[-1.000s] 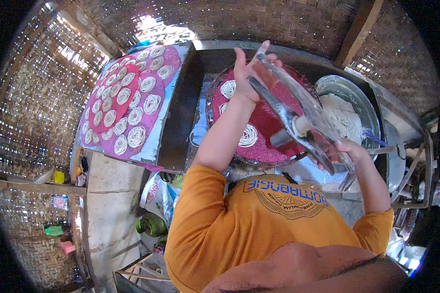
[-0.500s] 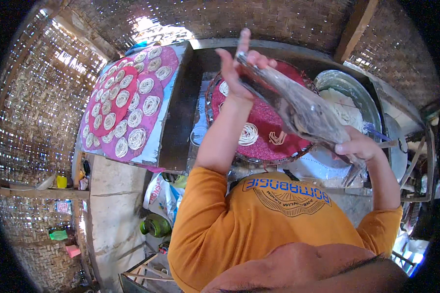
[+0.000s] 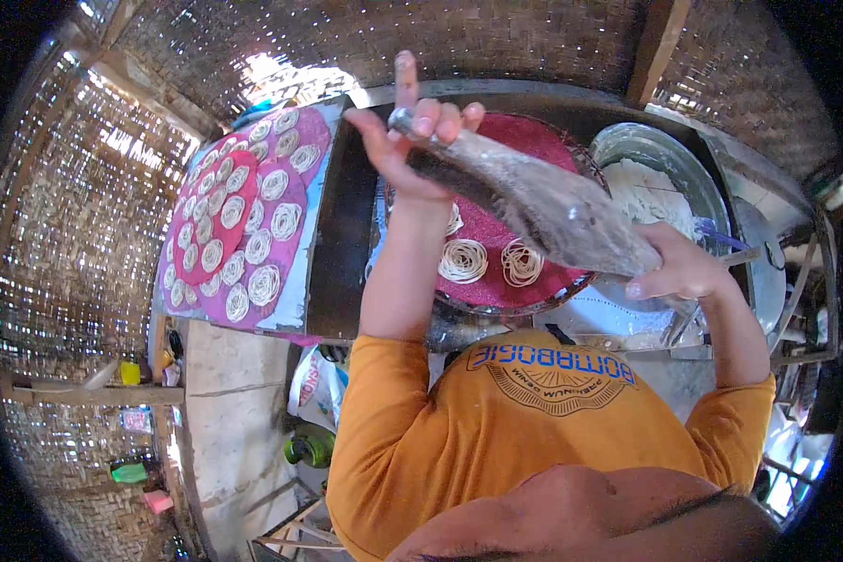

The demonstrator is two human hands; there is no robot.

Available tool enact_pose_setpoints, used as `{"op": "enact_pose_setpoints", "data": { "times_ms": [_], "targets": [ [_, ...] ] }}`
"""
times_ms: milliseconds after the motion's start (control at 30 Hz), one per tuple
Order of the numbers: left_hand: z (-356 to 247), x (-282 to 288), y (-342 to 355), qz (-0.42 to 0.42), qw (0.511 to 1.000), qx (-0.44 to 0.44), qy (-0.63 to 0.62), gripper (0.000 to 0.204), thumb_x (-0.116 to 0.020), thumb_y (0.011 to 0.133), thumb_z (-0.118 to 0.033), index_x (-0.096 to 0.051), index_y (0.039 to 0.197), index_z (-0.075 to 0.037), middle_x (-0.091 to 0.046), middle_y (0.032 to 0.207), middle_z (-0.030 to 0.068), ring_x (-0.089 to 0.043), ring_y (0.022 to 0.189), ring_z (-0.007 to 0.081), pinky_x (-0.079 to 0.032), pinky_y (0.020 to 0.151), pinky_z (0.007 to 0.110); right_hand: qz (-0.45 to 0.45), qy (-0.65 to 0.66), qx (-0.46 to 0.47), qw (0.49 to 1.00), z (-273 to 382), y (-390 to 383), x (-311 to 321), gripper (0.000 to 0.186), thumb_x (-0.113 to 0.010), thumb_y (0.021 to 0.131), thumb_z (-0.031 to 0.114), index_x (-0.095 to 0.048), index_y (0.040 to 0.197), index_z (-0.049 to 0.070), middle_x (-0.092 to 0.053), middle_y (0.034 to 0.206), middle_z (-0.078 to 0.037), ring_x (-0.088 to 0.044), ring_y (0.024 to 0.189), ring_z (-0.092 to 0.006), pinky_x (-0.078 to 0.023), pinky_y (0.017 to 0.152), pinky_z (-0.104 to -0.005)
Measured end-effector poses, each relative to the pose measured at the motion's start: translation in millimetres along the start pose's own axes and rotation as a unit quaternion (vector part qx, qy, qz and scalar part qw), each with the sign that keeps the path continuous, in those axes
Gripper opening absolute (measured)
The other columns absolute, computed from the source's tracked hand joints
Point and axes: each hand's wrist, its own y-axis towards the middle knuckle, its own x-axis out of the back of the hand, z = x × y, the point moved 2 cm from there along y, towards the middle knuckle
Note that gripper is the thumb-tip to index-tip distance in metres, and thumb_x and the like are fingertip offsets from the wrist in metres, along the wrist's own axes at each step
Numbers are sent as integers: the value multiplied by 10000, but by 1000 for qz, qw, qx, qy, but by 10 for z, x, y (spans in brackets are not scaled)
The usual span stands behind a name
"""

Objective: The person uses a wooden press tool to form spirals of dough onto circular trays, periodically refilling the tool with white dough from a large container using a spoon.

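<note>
1. L hand: 3 fingers hooked over upper-L end of the wooden tool, so gripping it; index finger up, thumb stuck out to the side.
2. R hand: closed round lower-R part of same tool, thumb on near side; other fingers mostly hidden.
3. Tool: grey, worn, w/ pale smears; held aslant b/w both hands, in front of the round tray, hiding part of it. Can't tell how high above.
4. Tray: lined w/ red cloth. Noodle coil near its lower L; looser coil just beside, to the R, close under tool's edge in view.
5. R of tray: big metal basin w/ white dough or flour, can't tell which.
6. Far L: board w/ pink & red cloths, many more coils on top.
7. Below board: white bag, green gas bottle nr it.
</note>
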Motion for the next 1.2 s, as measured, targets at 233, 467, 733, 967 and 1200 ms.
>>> {"op": "enact_pose_setpoints", "data": {
  "times_ms": [233,467,733,967,1200],
  "targets": [
    [112,-30,-236,-21,999,26,-4,684,-356,790,-603,-335,1263,-109,-554,679,-34,-535,709,130,-265,910,376,52,15,-21,998,-115,-123,-30,659,-721,556,310,-507,1078,-31,-571,972,-73,-502,884,-141,-381,806,-274],
    [471,-63,-185,-234,958,141,84,746,-382,737,-655,-353,1247,-112,-561,813,51,-533,762,150,-371,827,402,13,-4,-17,1000,-278,-249,73,677,-731,558,306,-492,1098,-27,-571,981,-84,-500,905,-142,-376,825,-274],
    [865,747,-1237,-138,739,505,425,438,-467,846,-160,-345,1237,-5,-359,1282,112,-340,1161,208,-281,958,329,7,-12,-2,1000,-364,-234,62,671,-719,563,311,-492,1104,-14,-575,976,-97,-508,900,-152,-382,820,-277],
    [780,332,-1048,-207,716,518,419,374,-443,846,-171,-416,1178,-1,-428,1214,130,-402,1114,208,-309,931,312,-27,16,27,999,-438,-150,63,684,-715,560,298,-481,1122,-15,-567,985,-105,-507,906,-164,-373,834,-286],
    [628,781,-1237,-132,624,543,546,434,-290,890,-330,-480,1135,-27,-372,1264,133,-362,1144,258,-258,956,342,-68,66,35,995,-559,-19,75,696,-707,554,291,-475,1124,-34,-558,1003,-102,-499,919,-155,-372,830,-275]
  ]
}}
